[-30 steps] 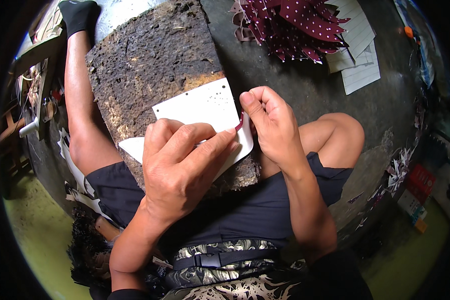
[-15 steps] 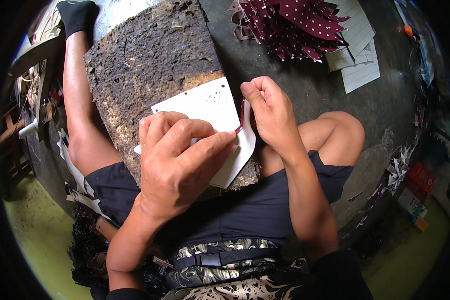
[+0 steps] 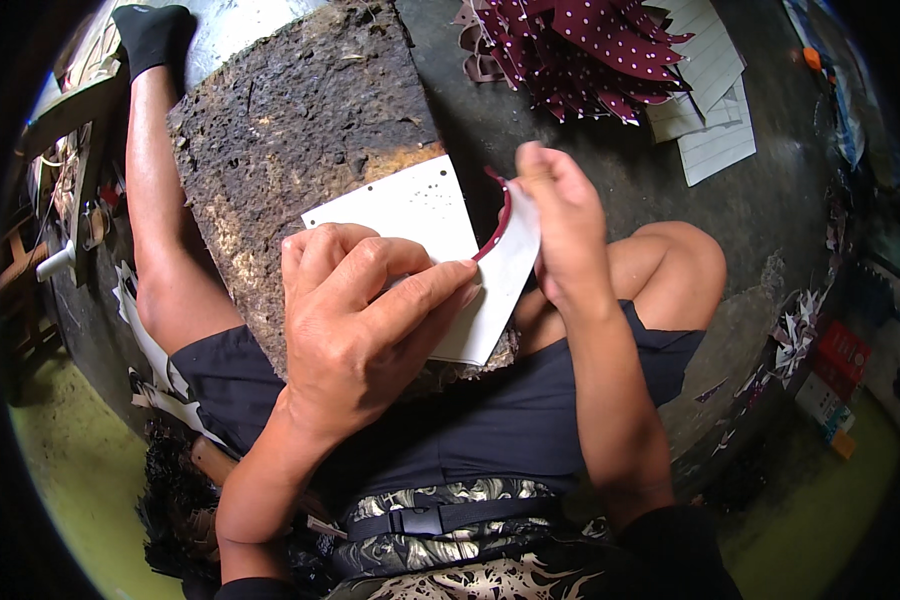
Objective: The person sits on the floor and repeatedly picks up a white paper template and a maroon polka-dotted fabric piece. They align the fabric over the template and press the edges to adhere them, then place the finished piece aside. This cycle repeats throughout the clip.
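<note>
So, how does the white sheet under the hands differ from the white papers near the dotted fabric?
The white sheet is plain with small punched holes; the white papers are lined. The sheet lies on the rough dark block, pressed by the left hand, its edge lifted by the right hand; the papers lie untouched on the grey floor beside the dotted fabric. Both are white and flat.

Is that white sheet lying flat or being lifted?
Partly lifted: the right hand raises the white sheet's edge; the left hand presses it down.

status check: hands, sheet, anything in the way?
Left hand pressing white sheet onto rough dark block. Right hand pinching sheet's maroon-edged border, lifting it. Nothing in the way.
</note>
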A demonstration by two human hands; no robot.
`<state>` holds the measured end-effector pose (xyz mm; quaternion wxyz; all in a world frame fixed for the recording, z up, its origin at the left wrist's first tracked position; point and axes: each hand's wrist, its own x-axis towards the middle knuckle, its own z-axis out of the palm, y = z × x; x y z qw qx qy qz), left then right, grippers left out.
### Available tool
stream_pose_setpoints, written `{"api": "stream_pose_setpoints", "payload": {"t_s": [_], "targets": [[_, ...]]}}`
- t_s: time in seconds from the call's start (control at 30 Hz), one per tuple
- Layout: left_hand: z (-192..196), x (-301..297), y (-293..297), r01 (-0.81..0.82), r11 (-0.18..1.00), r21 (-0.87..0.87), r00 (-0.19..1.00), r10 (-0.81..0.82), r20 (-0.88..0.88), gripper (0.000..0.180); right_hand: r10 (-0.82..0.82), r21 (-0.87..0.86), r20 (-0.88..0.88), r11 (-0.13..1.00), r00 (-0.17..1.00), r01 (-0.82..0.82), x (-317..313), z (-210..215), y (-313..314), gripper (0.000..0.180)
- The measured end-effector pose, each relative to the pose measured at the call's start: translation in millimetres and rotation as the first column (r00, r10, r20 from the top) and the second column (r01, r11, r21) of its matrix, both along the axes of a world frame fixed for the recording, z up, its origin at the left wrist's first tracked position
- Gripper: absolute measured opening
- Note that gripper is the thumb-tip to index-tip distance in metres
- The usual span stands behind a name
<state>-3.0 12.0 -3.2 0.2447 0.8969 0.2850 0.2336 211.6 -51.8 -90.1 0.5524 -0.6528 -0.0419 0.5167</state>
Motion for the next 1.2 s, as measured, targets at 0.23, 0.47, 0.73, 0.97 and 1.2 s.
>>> {"api": "stream_pose_setpoints", "payload": {"t_s": [0.23,0.47,0.73,0.97,1.2], "targets": [[-1.4,2.2,-3.3,-0.037,0.999,0.001,0.999,0.037,0.01,0.029,-0.077,0.357,-0.204,0.923,0.976,0.147,-41.1,64.4,-31.8,0.079],[0.9,-1.6,2.7,0.004,1.0,0.003,1.0,-0.004,0.001,0.031,-0.013,0.386,0.047,0.923,0.999,-0.006,-43.4,59.8,-25.4,0.079],[5.1,-5.1,6.9,0.047,0.999,-0.013,0.998,-0.048,-0.035,0.034,0.072,0.375,0.066,0.922,0.995,-0.091,-30.4,57.9,-22.1,0.074],[8.8,-3.6,7.4,0.058,0.998,-0.001,0.997,-0.058,-0.05,0.033,0.101,0.375,0.059,0.92,0.993,-0.116,-25.0,47.9,-21.5,0.069],[2.3,-2.1,4.6,0.042,0.999,0.016,0.999,-0.042,-0.022,0.032,0.061,0.356,-0.026,0.933,0.998,-0.048,-19.3,47.1,-19.2,0.072]]}}
